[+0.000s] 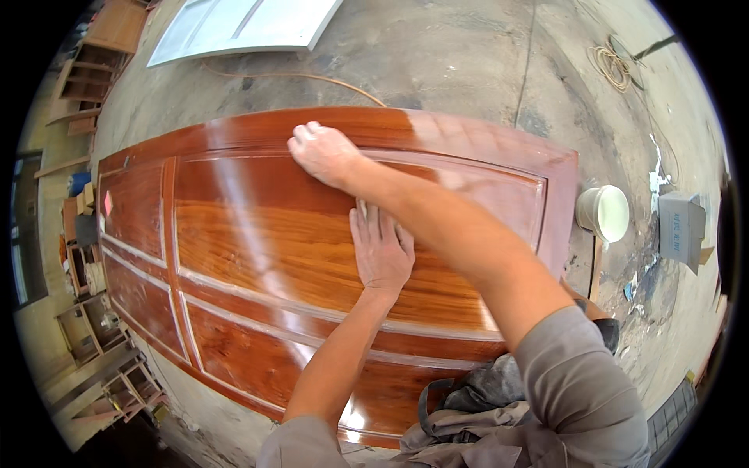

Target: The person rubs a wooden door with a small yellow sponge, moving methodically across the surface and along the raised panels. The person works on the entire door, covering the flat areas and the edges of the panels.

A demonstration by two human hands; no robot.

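A large, glossy reddish-brown wooden door (257, 257) with recessed panels lies flat before me. Whitish, dusty film covers its right end and lines many of its grooves. My left hand (384, 251) rests on the big middle panel, palm down with fingers stretched out. Beyond it, my right hand (326, 154) lies at the moulding along the panel's far edge, its fingers curled and closed. Whatever those fingers may hold is hidden beneath them. My right forearm crosses above the left fingertips. Both hands look dusty.
An open white bucket (603, 213) stands off the door's right end, beside a blue-grey cardboard box (680, 228). Coiled hose (611, 66) lies at the far right. A pale panelled piece (242, 27) is at the back. Wooden cabinet frames (87, 82) line the left side.
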